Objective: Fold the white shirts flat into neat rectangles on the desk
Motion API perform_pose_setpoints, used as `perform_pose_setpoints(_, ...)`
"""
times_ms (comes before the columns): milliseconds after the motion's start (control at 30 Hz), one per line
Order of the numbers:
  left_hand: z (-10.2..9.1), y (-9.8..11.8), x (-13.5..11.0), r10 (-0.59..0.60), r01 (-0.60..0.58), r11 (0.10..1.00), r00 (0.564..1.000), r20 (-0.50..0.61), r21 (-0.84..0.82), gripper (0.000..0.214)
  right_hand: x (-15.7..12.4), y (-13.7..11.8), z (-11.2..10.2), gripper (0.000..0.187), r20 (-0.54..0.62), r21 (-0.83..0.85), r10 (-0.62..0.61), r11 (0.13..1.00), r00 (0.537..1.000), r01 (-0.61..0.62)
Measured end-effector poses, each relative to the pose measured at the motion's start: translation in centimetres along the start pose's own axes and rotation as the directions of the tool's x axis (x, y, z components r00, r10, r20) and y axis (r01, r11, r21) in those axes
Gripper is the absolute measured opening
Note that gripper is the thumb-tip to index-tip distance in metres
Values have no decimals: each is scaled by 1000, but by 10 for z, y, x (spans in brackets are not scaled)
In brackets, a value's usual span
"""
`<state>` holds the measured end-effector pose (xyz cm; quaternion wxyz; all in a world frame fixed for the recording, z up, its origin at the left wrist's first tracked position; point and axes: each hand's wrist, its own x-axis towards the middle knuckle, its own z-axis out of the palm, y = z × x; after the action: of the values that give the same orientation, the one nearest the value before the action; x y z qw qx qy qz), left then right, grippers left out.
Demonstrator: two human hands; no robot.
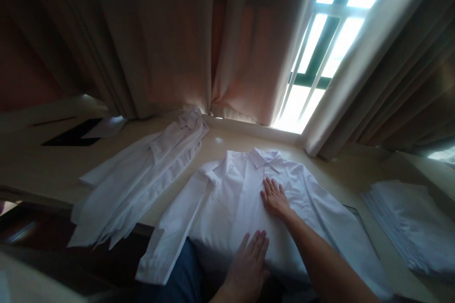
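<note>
A white long-sleeved shirt (pixel 227 203) lies spread out on the table before me, its collar toward the window and its front facing up. Its left-side sleeve hangs over the near table edge, and its lower part drops toward my lap. My right hand (pixel 275 199) rests flat on the shirt's chest, just below the collar, fingers stretched out. Lower down, my left hand (pixel 249 262) is over the lower front of the shirt with its fingers extended; whether it touches the cloth I cannot tell. Neither hand grips anything.
A pile of unfolded white shirts (pixel 142 175) lies to the left, hanging over the table edge. Folded white shirts (pixel 412 222) are stacked at the right. A flat black item (pixel 71 133) lies at the far left of the table (pixel 216 139). Curtains (pixel 170 47) hang behind, beside a bright window (pixel 320 52).
</note>
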<state>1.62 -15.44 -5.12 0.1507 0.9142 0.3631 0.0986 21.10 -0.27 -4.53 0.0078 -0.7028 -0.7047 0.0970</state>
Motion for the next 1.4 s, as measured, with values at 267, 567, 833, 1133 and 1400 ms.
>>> perform_pose_setpoints(267, -6, 7, -11, -33, 34, 999, 999, 27, -36, 77, -3, -4, -6, 61, 63, -15, 18, 1000, 998, -17)
perform_pose_setpoints(567, 5, 3, -13, 34, -26, 997, 992, 118, -73, 86, -17, -9, -6, 60, 24, -12, -3, 1000, 1000, 4)
perform_pose_setpoints(833, 47, -2, -24, 160, -159, 987, 985, 69, -17, 73, -44, -7, 4, 59, -13, -13, 9, 1000, 1000, -9)
perform_pose_setpoints(1133, 15, 16, -5, -105, 102, 994, 981, -160, -24, 56, -78, -26, 25, 61, -90, 0, -12, 1000, 996, 12)
perform_pose_setpoints(1400, -10, -53, 37, -168, 196, 972, 964, -204, 127, 56, -100, -38, 29, 58, -149, 88, -86, 991, 985, 99)
